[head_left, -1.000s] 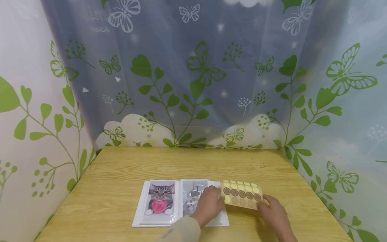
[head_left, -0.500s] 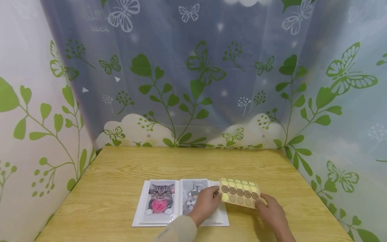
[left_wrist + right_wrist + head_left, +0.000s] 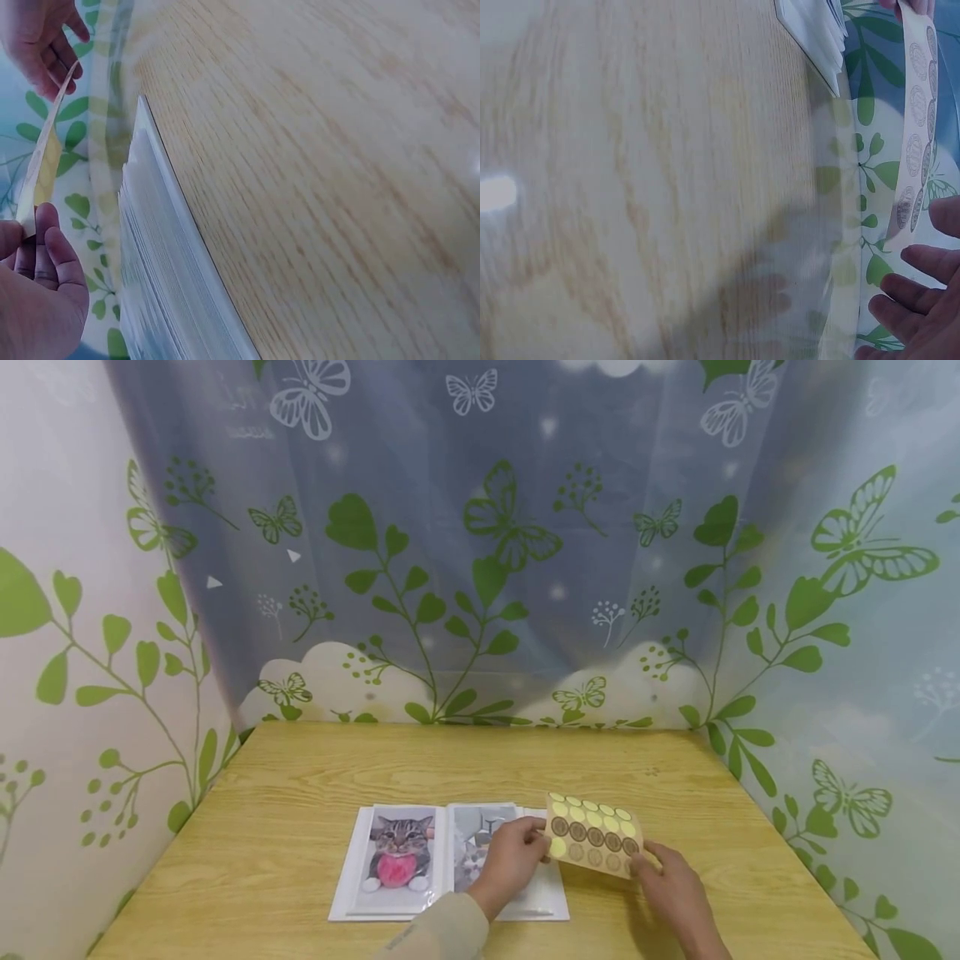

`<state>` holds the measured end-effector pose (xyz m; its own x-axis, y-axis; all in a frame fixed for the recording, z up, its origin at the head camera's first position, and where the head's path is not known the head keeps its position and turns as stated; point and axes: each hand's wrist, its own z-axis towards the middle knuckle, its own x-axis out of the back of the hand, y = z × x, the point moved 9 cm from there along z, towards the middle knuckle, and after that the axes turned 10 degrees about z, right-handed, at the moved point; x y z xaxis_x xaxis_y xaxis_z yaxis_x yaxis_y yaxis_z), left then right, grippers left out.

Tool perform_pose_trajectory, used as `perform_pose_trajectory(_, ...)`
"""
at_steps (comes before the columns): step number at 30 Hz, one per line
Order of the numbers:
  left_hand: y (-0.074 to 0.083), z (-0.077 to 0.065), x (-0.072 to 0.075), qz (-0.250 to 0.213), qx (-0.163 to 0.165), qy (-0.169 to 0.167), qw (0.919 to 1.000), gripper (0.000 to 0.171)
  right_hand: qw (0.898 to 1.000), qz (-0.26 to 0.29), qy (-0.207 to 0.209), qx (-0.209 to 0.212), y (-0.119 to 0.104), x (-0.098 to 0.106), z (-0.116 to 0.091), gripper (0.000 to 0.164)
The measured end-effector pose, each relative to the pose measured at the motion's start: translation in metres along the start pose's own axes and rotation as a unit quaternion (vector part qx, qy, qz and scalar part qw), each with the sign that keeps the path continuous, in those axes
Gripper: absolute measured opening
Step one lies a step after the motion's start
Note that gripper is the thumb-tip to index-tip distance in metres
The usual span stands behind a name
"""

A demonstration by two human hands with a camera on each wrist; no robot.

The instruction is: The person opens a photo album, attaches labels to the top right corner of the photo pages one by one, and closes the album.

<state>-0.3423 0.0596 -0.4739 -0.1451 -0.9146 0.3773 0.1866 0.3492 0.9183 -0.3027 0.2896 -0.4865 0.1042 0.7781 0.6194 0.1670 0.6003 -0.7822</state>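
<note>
A sheet of round stickers [image 3: 596, 831] is held up off the table, tilted, between both hands. Yellow circles fill its upper rows, a dark brown row runs below, and the lowest row has one yellow circle beside paler ones. My left hand [image 3: 512, 860] pinches the sheet's left edge, thumb in front, as the left wrist view also shows. With thumb and forefinger my right hand [image 3: 675, 885] pinches the lower right corner; its other fingers [image 3: 904, 292] are spread behind. Beneath the left hand lies an open photo album [image 3: 341, 893], its right page partly hidden by that hand and sleeve.
On the album's left page is a photo of a cat [image 3: 397, 852] with a pink heart. The wood-grain table [image 3: 285, 777] reaches back to a curtain [image 3: 420, 527] printed with leaves and butterflies, which also hangs on both sides.
The sticker sheet has risen a little and shifted slightly left, with both hands moving along. Both hands keep their hold, and the album stays in place.
</note>
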Motion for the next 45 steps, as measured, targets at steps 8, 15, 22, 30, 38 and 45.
perform_pose_trajectory(8,0.001,-0.001,-0.001,-0.028,0.011,-0.004,0.9995,0.027,1.0,-0.001,0.008,0.006,-0.005,0.001,-0.003,0.059)
perform_pose_trajectory(15,-0.004,-0.004,0.0,-0.049,0.02,-0.005,0.9986,0.024,0.996,-0.05,0.029,0.062,-0.02,0.0,-0.006,0.058)
perform_pose_trajectory(22,-0.007,-0.005,-0.001,-0.05,0.031,-0.01,0.9982,0.025,0.985,-0.084,0.053,0.141,-0.047,-0.007,-0.01,0.05)
perform_pose_trajectory(30,-0.006,-0.007,-0.002,-0.047,0.033,-0.014,0.9982,0.028,0.972,-0.062,0.086,0.209,-0.069,-0.021,-0.016,0.039)
perform_pose_trajectory(38,-0.004,-0.009,-0.003,-0.066,0.018,-0.013,0.9975,0.026,0.966,-0.038,0.092,0.24,-0.079,-0.035,-0.019,0.029)
perform_pose_trajectory(45,-0.008,-0.011,-0.007,-0.072,0.024,-0.02,0.9969,0.025,0.954,-0.034,0.102,0.28,-0.09,-0.043,-0.023,0.018)
